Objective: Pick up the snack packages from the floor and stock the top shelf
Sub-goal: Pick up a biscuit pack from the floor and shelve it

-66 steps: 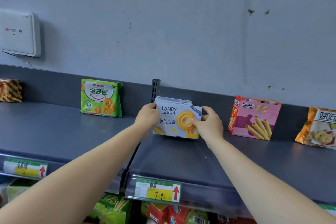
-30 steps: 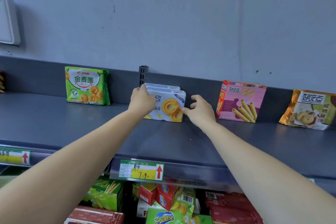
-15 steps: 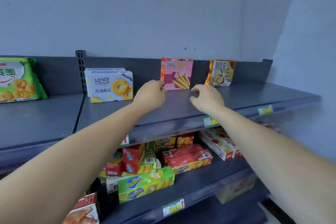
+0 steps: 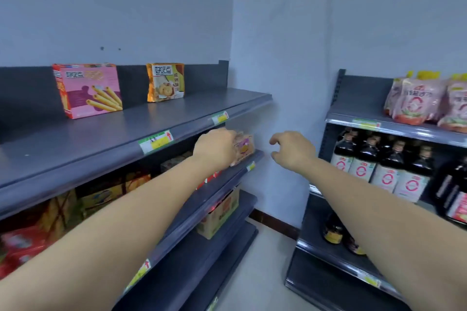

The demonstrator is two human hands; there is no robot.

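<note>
- The left grip (image 4: 214,149), at centre frame, has its fingers curled away from the camera. It overlaps a small packet (image 4: 244,146) on the second shelf, and I cannot tell whether it touches that packet.
- The right grip (image 4: 293,150), just right of centre, hangs loosely curled in the air with nothing in it.
- Snack packages in view on the top shelf (image 4: 75,144), upper left: two. One is a pink box (image 4: 88,91) and one is an orange packet (image 4: 165,82). Both stand upright against the back panel, apart from each other.
- The strip of floor (image 4: 262,260) at lower centre shows no packages, so the ones to be picked up must lie out of frame.
- The box is likely light, stiff card that is best taken by its two side edges. The wafer rolls pictured on it would break if squeezed.
- The packet is likely soft, slick film holding crumbly biscuits. It should be pinched gently at the sides or the top seam.
- On the right unit there are about three pink bags (image 4: 417,101), and at least four dark bottles (image 4: 364,159) below them.
</note>
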